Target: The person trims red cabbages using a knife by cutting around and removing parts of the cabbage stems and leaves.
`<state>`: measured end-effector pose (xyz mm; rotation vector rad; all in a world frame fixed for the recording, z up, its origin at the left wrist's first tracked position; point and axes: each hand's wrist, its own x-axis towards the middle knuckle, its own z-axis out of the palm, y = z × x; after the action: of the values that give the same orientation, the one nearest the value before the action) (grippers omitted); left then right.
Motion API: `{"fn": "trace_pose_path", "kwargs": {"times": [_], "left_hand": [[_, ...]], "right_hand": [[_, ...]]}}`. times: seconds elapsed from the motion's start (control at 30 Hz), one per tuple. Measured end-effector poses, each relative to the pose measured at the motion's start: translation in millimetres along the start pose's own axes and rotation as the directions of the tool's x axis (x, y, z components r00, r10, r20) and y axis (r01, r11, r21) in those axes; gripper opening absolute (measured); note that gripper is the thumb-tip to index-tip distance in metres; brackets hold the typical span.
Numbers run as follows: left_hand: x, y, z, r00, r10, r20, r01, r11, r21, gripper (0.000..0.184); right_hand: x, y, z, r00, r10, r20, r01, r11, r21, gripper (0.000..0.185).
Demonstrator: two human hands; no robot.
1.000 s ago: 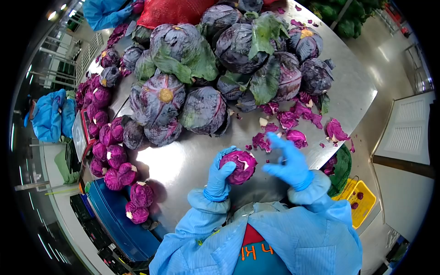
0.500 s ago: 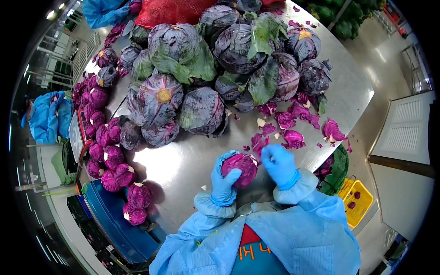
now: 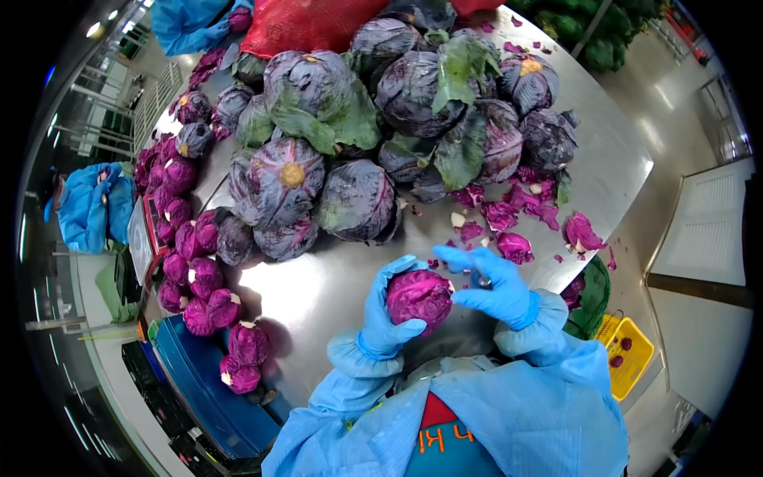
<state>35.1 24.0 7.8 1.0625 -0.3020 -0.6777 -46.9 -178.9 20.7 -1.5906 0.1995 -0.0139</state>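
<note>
A peeled red cabbage (image 3: 419,302) rests in my left hand (image 3: 387,314), its gloved fingers and thumb wrapped around the left side. Just right of it is my right hand (image 3: 502,290), with index finger and thumb spread apart toward the cabbage. A small greyish spot shows between those fingers; I cannot make out what it is. Torn purple leaves (image 3: 515,248) lie on the metal table (image 3: 592,151) beyond my right hand. Untrimmed red cabbages (image 3: 358,200) with dark outer leaves are heaped farther back.
Trimmed cabbages (image 3: 248,343) line the table's left side, beside a blue bin (image 3: 211,389). A red mesh bag (image 3: 306,24) lies behind the heap. At the right stand a green basket (image 3: 592,298) and a yellow crate (image 3: 633,362). A co-worker's blue sleeve (image 3: 183,24) shows at the far left.
My right hand has gone from a closed fist to spread fingers and shifted slightly right. The cabbage has turned a little in my left hand, which opened wider around it.
</note>
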Motion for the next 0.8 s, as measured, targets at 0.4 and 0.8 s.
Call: {"fn": "trace_pose_path", "kwargs": {"times": [0.4, 0.8], "left_hand": [[-5, 3, -2, 0.999, 0.017, -0.043, -0.006, 0.968, 0.252, 0.09], [0, 10, -3, 0.975, 0.03, 0.219, -0.097, 0.948, 0.303, 0.09]], "right_hand": [[-4, 11, 23, 0.95, -0.312, -0.015, 0.3, 0.926, -0.23, 0.051], [-12, 11, 16, 0.998, 0.045, 0.051, -0.066, 0.84, 0.539, 0.013]]}}
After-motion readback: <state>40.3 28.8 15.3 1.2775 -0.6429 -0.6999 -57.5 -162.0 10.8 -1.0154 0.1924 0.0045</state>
